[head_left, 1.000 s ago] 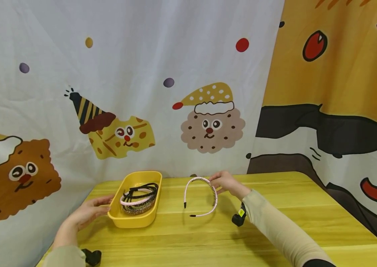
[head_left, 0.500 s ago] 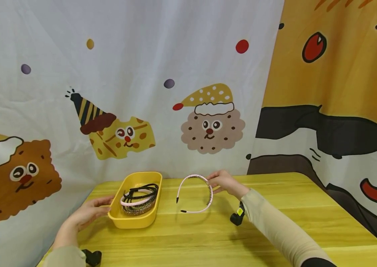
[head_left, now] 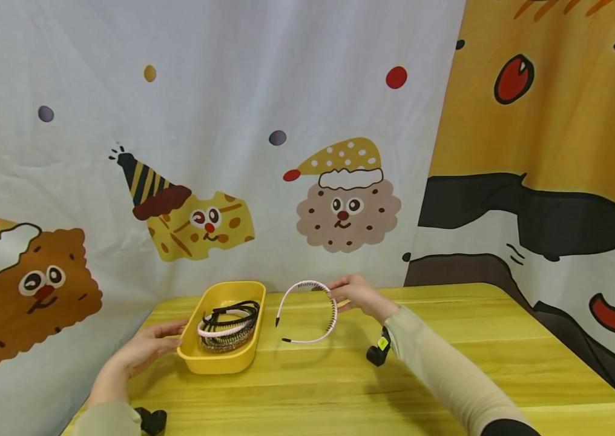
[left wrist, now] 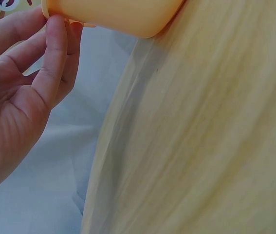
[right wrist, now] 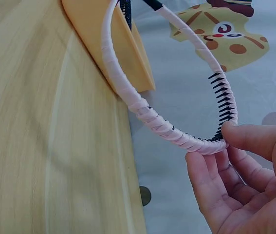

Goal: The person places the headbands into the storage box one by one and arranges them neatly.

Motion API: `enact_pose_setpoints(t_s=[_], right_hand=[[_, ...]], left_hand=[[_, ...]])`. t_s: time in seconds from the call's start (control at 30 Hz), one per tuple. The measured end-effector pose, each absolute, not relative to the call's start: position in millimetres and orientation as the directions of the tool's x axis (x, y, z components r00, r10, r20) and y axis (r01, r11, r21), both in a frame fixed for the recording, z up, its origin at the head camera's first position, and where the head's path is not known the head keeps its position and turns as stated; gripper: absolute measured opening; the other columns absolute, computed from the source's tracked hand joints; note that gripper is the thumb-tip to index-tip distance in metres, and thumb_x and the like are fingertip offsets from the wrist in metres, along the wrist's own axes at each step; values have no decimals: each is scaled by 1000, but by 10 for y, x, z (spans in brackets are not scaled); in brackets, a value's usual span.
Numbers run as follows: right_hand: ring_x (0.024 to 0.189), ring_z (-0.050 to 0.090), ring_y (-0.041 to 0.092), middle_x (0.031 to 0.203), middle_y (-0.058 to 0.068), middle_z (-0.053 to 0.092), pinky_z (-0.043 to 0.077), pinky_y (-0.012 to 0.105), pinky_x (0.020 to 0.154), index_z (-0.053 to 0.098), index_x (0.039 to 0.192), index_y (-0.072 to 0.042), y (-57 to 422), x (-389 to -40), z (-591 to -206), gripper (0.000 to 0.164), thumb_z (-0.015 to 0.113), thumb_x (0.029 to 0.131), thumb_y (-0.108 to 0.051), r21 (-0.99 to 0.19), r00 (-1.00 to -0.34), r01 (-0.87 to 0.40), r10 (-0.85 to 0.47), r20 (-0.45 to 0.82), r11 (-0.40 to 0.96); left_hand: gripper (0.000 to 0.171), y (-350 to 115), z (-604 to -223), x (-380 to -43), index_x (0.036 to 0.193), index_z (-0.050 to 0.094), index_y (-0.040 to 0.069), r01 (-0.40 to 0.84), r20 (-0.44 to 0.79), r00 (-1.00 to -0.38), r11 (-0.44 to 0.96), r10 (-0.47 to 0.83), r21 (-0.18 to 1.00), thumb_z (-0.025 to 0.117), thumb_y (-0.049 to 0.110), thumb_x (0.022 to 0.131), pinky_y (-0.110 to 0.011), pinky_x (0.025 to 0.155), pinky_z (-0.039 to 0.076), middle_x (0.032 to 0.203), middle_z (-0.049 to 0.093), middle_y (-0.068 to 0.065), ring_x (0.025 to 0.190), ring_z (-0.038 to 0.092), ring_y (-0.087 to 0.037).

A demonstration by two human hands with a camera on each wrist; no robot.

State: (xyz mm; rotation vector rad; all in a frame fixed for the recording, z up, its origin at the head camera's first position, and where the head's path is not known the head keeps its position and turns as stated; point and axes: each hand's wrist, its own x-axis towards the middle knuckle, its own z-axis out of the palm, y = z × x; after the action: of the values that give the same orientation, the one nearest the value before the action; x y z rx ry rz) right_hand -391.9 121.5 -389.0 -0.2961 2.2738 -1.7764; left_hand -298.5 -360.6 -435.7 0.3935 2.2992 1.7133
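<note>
My right hand (head_left: 359, 297) pinches a pink ribbon-wrapped headband (right wrist: 123, 87) between thumb and fingertips near the middle of its arch. Black comb teeth line the headband's inner side, and both ends have black tips. It is held above the table, to the right of a yellow plastic basket (head_left: 220, 363). With thumb and fingertips, my left hand (left wrist: 26, 73) grips the basket's rim at its near left side. Inside the basket lie several headbands: black ones (head_left: 239, 306), a pink one (head_left: 215, 333) and a glittery brown one (head_left: 226, 345) at the bottom.
The yellow wood-grain table (head_left: 307, 393) carries the basket near its back left corner. Behind it hangs a white curtain (head_left: 264, 72) printed with cartoon biscuits and cheese. A black wrist camera (head_left: 378, 351) hangs under my right wrist.
My right hand has carried the pink headband leftward and slightly up, closer to the basket. The left hand and the basket have stayed in place.
</note>
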Motion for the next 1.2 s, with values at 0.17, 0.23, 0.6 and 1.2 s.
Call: enact_pose_setpoints(t_s=[0.17, 0.23, 0.6, 1.2], right_hand=[[93, 61, 39, 109, 26, 60, 58, 42, 74, 61, 115, 10, 1147, -3926, -3862, 28, 65, 91, -4, -972, -950, -15, -305, -59, 236], [90, 62, 36, 109, 25, 61, 57, 43, 75, 61, 117, 10, 1124, -3924, -3854, 29, 65, 91, -3, -972, -952, -19, -302, -53, 233], [85, 65, 30, 97, 12, 67, 58, 41, 71, 62, 121, 6, 1021, -3920, -3825, 33, 65, 90, -4, -975, -948, -53, -317, -19, 218], [90, 64, 35, 97, 15, 66, 57, 44, 76, 63, 119, 4, 805, -3971, -3803, 29, 65, 91, -3, -987, -944, -32, -330, -23, 160]], left_hand=[[65, -3612, -4367, -2997, 148, 16, -15, 69, -34, -931, 266, 362, 961, 53, 10, 100, -32, 96, 48, 146, 28, -37, 124, 49, -32], [65, -3614, -4371, -3000, 148, 16, -14, 67, -35, -931, 264, 365, 962, 53, 10, 100, -33, 96, 47, 146, 28, -37, 124, 50, -31], [64, -3611, -4370, -2990, 149, 17, -13, 62, -43, -934, 279, 356, 958, 53, 11, 100, -39, 99, 46, 146, 29, -36, 126, 46, -37], [66, -3619, -4361, -2990, 148, 17, -15, 60, -48, -935, 291, 351, 955, 54, 12, 100, -40, 100, 45, 148, 24, -37, 126, 47, -34]])
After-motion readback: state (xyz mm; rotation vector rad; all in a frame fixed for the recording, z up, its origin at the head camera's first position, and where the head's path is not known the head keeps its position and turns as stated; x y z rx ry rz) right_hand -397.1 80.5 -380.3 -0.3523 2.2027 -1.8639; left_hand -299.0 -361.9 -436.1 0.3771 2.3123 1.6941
